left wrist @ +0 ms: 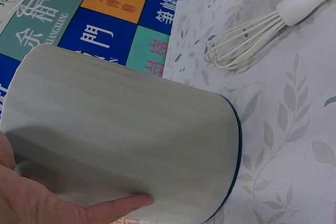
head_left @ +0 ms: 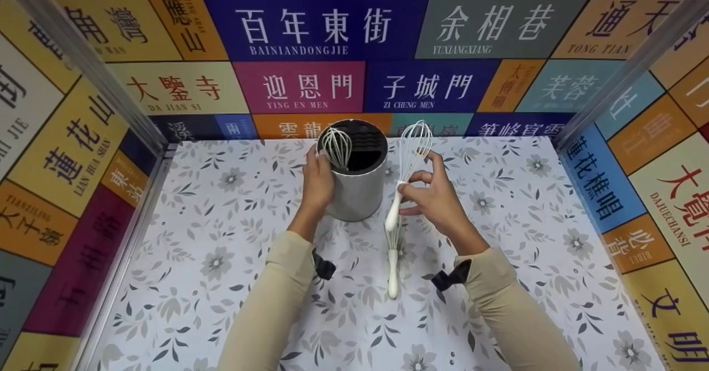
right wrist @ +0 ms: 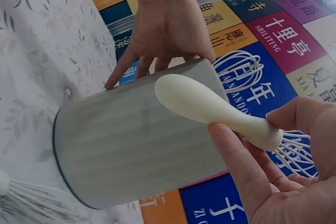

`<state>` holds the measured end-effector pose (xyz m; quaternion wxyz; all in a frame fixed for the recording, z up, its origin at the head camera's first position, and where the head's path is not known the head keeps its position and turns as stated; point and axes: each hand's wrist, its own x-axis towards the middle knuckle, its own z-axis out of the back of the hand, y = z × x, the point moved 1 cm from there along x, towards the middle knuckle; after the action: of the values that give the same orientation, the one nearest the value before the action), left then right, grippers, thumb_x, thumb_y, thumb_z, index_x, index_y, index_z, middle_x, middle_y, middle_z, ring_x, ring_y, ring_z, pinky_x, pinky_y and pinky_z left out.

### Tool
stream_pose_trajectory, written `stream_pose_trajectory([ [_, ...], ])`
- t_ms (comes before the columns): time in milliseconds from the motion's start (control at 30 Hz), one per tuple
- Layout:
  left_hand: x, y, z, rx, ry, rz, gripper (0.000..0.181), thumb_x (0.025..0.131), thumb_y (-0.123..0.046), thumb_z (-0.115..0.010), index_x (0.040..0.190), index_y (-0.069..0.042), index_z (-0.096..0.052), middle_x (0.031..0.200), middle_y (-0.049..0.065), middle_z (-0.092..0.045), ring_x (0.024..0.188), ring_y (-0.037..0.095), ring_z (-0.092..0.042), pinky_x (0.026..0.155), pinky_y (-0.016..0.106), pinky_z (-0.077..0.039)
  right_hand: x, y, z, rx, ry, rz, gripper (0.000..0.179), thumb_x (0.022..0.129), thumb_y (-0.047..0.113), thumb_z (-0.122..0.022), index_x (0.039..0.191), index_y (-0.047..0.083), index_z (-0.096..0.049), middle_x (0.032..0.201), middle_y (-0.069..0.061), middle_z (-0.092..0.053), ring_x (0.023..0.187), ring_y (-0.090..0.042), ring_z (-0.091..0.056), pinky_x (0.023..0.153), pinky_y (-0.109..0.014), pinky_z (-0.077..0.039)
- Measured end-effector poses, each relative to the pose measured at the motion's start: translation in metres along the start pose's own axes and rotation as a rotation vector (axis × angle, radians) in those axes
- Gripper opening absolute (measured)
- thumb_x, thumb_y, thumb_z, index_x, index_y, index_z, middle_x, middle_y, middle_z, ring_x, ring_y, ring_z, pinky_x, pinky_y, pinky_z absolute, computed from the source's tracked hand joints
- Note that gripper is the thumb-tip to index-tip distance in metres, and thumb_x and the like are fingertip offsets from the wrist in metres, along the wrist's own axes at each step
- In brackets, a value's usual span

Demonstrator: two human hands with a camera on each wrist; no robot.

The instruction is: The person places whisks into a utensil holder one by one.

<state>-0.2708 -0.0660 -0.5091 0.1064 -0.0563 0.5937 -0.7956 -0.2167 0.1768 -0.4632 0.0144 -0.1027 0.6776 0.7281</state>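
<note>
My left hand (head_left: 319, 180) holds a grey cylindrical utensil holder (head_left: 356, 196) by its left side, fingers spread along the wall. Inside, a whisk (head_left: 337, 145) leans at the left with its wire loops above the black rim. To the right of the holder, my right hand (head_left: 432, 194) pinches a second white whisk (head_left: 394, 207) where handle meets wires, loops pointing up and handle hanging down. In the right wrist view, the rounded handle (right wrist: 194, 98) of this whisk overlaps the holder wall. A third whisk (head_left: 392, 271) lies on the table, its handle toward me.
The table (head_left: 221, 304) has a white covering with grey leaves and flowers. Colourful panels of Chinese lettering (head_left: 310, 22) enclose the back and both sides, with clear strips at the corners. A dark strap (head_left: 451, 274) sits at the right cuff.
</note>
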Motion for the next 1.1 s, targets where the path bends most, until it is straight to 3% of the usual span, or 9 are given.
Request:
stream_pose_trajectory([
  [500, 0.001, 0.001, 0.003, -0.011, -0.016, -0.035, 0.05, 0.111, -0.032, -0.031, 0.155, -0.011, -0.039, 0.152, 0.02, -0.05, 0.144, 0.031, -0.043, 0.121, 0.044, -0.033, 0.024, 0.06, -0.022, -0.066, -0.022, 0.298, 0.086, 0.093, 0.015, -0.073, 0.157, 0.033, -0.019, 0.113, -0.009, -0.057, 0.096, -0.028, -0.073, 0.074, -0.049, -0.063],
  [700, 0.001, 0.0, 0.003, -0.03, -0.018, -0.053, 0.05, 0.11, -0.031, -0.032, 0.154, -0.008, -0.04, 0.151, 0.02, -0.051, 0.144, 0.031, -0.045, 0.121, 0.043, -0.034, 0.038, 0.078, -0.038, -0.111, -0.069, 0.418, 0.084, 0.095, 0.016, -0.071, 0.159, 0.029, -0.017, 0.115, -0.009, -0.063, 0.098, -0.027, -0.073, 0.078, -0.04, -0.063],
  [867, 0.002, -0.001, 0.002, -0.031, -0.022, -0.049, 0.05, 0.11, -0.032, -0.032, 0.154, -0.008, -0.041, 0.15, 0.021, -0.052, 0.143, 0.031, -0.045, 0.121, 0.043, -0.033, 0.051, 0.078, -0.05, -0.261, -0.107, 0.527, 0.083, 0.095, 0.013, -0.07, 0.159, 0.024, -0.019, 0.107, -0.009, -0.068, 0.096, -0.02, -0.074, 0.083, -0.033, -0.058],
  [967, 0.002, 0.0, 0.001, -0.03, -0.017, -0.044, 0.051, 0.11, -0.033, -0.032, 0.155, -0.01, -0.04, 0.151, 0.021, -0.051, 0.143, 0.032, -0.045, 0.121, 0.043, -0.033, 0.058, 0.071, -0.054, -0.338, -0.123, 0.521, 0.085, 0.093, 0.012, -0.072, 0.159, 0.023, -0.02, 0.11, -0.009, -0.072, 0.098, -0.019, -0.073, 0.09, -0.034, -0.056],
  [1100, 0.002, 0.001, 0.0, -0.014, -0.01, -0.038, 0.051, 0.11, -0.034, -0.031, 0.156, -0.011, -0.038, 0.152, 0.021, -0.049, 0.144, 0.032, -0.044, 0.121, 0.044, -0.033, 0.063, 0.057, -0.056, -0.391, -0.099, 0.482, 0.087, 0.09, 0.012, -0.074, 0.159, 0.022, -0.02, 0.121, -0.014, -0.071, 0.098, -0.022, -0.073, 0.088, -0.038, -0.057],
])
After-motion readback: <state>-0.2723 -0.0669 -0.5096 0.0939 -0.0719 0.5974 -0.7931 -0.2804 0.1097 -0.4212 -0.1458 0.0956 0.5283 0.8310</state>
